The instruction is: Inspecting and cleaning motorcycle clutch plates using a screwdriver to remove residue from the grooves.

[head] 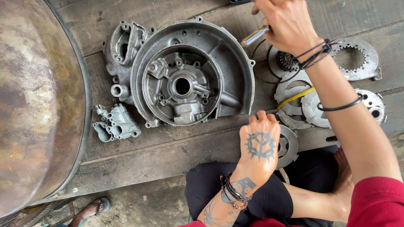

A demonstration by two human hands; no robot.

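The left hand, nearest, pinches a thin dark tool at the engine casing's lower right rim, the right hand above grips a metal-shafted tool, clutch plates already laid out beside, casing apparently still being worked.

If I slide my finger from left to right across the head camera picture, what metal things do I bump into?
Big rusty round tank → small grey valve block → large round engine casing → small toothed gear → toothed ring plate.
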